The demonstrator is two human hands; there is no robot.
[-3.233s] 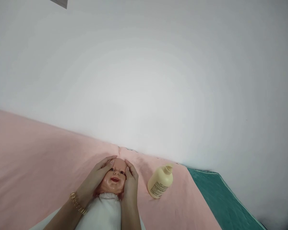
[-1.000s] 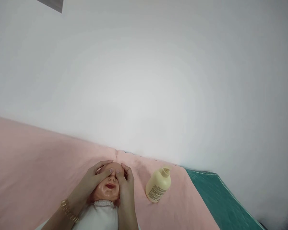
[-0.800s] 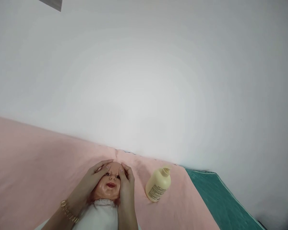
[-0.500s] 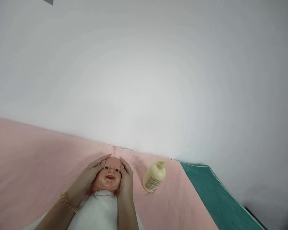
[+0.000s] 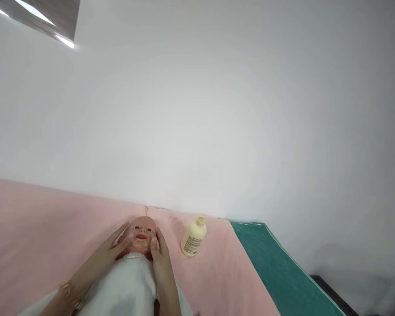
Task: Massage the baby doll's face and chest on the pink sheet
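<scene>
A baby doll (image 5: pixel 144 223) lies on its back, its face up and its body in white fluffy cloth (image 5: pixel 125 281). My left hand (image 5: pixel 110 249), with a gold bracelet (image 5: pixel 70 295) at the wrist, rests along one side of the doll's face. Its fingers are stretched out and the thumb touches the cheek. Against the opposite cheek lies my right hand (image 5: pixel 161 253), open, fingers extended upward beside the head. Neither hand is closed around anything. A pale yellow pump bottle (image 5: pixel 194 237) with printed text stands a little to the right of my right hand.
Pink cloth (image 5: pixel 217 272) covers the surface under the doll and bottle. Further right is a green cloth (image 5: pixel 266 263) with a pale edge, and a dark edge (image 5: pixel 332 294) shows beyond it. A white wall (image 5: pixel 197 109) rises behind. Something grey and shiny (image 5: pixel 52 17) hangs at upper left.
Both my hands have slid down from the doll's forehead and temples to its cheeks. The whole view has shifted, bringing more of the grey object into the upper left.
</scene>
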